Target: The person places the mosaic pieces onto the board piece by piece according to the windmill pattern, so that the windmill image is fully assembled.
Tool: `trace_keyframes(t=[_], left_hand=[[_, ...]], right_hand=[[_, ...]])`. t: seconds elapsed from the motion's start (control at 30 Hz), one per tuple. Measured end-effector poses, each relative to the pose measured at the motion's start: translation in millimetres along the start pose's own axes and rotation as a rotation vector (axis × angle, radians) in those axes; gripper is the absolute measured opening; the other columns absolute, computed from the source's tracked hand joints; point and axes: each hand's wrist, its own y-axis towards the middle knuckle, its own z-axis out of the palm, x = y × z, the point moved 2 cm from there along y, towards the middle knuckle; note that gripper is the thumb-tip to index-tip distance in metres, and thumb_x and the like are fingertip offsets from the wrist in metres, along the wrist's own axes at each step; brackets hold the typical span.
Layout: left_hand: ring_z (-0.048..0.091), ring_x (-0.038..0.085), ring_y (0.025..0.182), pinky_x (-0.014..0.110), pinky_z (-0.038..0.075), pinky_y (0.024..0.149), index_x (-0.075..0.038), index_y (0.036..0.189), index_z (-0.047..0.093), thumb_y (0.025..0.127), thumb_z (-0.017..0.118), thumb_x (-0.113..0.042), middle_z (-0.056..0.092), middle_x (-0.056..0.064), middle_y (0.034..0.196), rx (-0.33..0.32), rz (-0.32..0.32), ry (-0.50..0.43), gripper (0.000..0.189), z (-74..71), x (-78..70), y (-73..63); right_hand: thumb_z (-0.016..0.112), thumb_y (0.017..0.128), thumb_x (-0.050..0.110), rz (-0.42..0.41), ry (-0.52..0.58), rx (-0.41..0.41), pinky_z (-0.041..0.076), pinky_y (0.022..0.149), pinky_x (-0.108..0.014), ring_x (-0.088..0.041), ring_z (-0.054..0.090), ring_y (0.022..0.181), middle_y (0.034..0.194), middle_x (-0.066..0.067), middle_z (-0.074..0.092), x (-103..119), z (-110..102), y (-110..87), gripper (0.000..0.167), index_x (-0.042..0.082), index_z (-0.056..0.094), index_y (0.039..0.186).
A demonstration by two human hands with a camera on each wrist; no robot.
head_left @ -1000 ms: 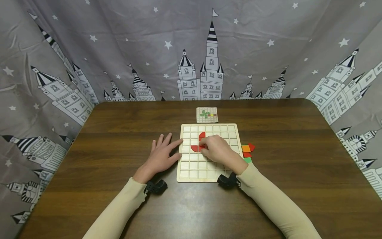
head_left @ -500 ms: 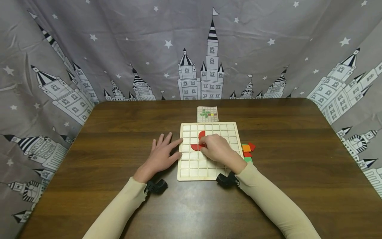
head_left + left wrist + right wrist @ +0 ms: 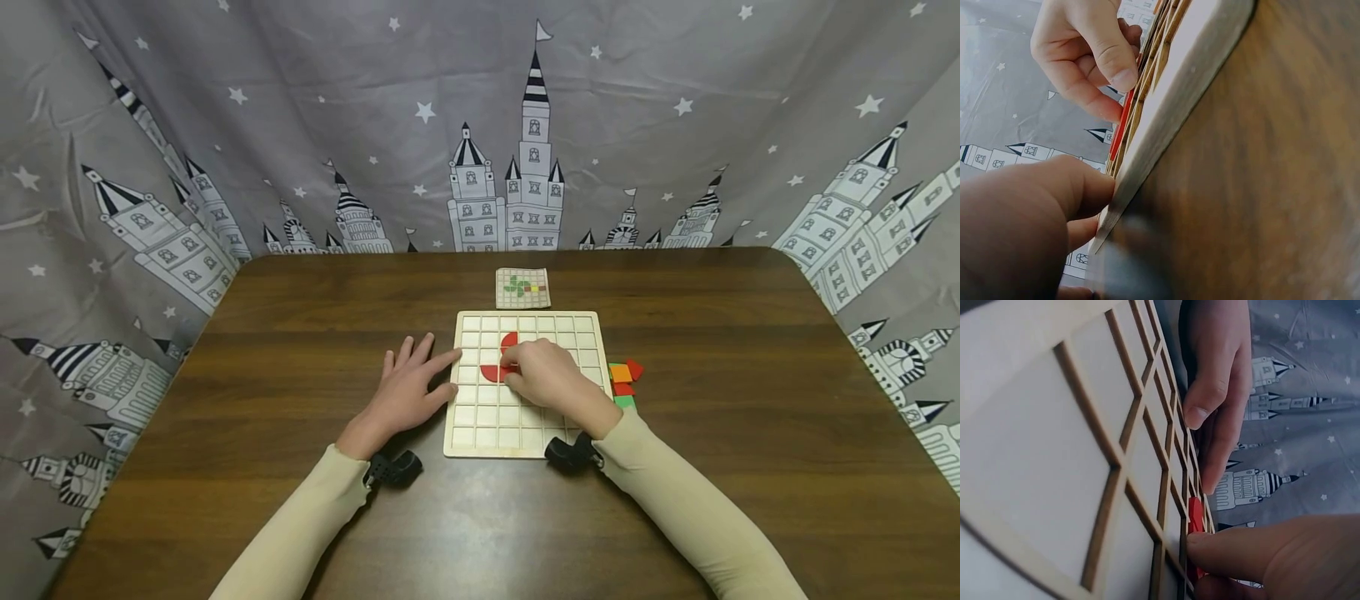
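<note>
A pale wooden grid board (image 3: 487,417) lies on the table, with red quarter-circle pieces (image 3: 490,373) in several of its cells near the middle. My right hand (image 3: 551,375) is over them, thumb and curled fingers pinching a red piece that they mostly hide. In the right wrist view the thumb touches red (image 3: 1194,509) at the grid. My left hand (image 3: 408,392) lies spread on the table at the board's left side, forefinger and thumb touching its edge. The left wrist view has that hand (image 3: 1029,219) against the rim.
Behind the board lies a small pattern card (image 3: 522,288) with green, yellow and brown shapes. Loose tiles sit by the right edge: an orange one (image 3: 622,373), red ones (image 3: 635,370) and a green one (image 3: 625,402), partly hidden by the right arm. A grey curtain (image 3: 300,125) hangs behind.
</note>
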Motion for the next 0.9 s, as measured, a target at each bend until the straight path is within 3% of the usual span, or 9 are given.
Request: trace_keyframes(t=[0.27, 0.9], left_hand=[[0.004, 0.052, 0.157, 0.076, 0.000, 0.119, -0.023, 0.154, 0.049, 0.099, 0.059, -0.035, 0.019, 0.024, 0.169, -0.007, 0.007, -0.009, 0.057, 0.1, 0.8, -0.6], [0.003, 0.051, 0.157, 0.075, 0.000, 0.120, -0.025, 0.153, 0.050, 0.097, 0.061, -0.036, 0.018, 0.023, 0.169, 0.003, 0.005, -0.006, 0.059, -0.7, -0.3, -0.8]], right_hand=[[0.068, 0.092, 0.013, 0.016, 0.003, 0.002, 0.055, 0.069, -0.038, -0.021, 0.072, 0.094, 0.107, -0.004, 0.079, -0.9, 1.6, -0.7, 0.023, 0.013, 0.079, 0.112], [0.071, 0.093, 0.017, -0.011, -0.041, 0.048, 0.051, 0.066, -0.036, -0.019, 0.068, 0.085, 0.095, 0.002, 0.076, -3.0, -1.9, -1.5, 0.015, 0.018, 0.079, 0.106]])
